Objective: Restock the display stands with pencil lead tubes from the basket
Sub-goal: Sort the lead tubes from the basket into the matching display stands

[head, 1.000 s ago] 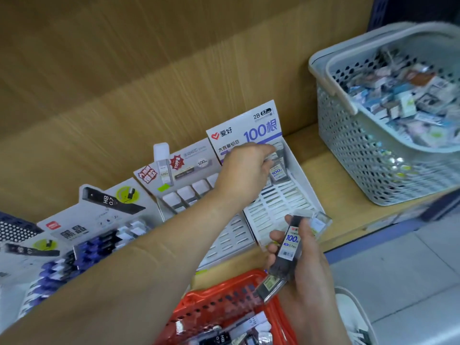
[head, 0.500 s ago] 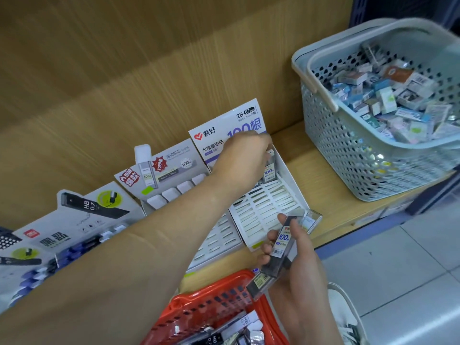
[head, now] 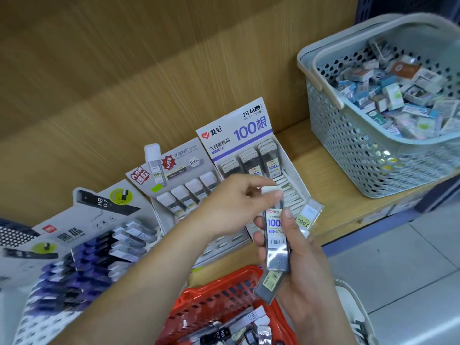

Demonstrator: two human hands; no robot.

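The left hand (head: 234, 202) pinches the white cap of a 2B lead tube (head: 275, 235) just in front of the 2B display stand (head: 293, 197). The right hand (head: 298, 257) grips that tube and spare tubes (head: 270, 287).

Stocked: three tubes (head: 271, 160) in the stand's back row.

Outstanding: its front slots are bare.

The red basket (head: 211, 300) below the stand holds more tubes. The restock is judged to be at an early stage.

On the shelf (head: 336, 207), side by side, stood the HB stand (head: 82, 220) leftmost, the middle stand (head: 179, 170) next, the 2B stand (head: 236, 130) rightmost (stocked tubes (head: 270, 158) in its back row). Right of them, apart, sat the large basket (head: 348, 150). Before the shelf lay the small basket (head: 211, 302), below the left hand (head: 231, 210) and right hand (head: 306, 270), holding lead tubes (head: 276, 240) before the 2B stand.
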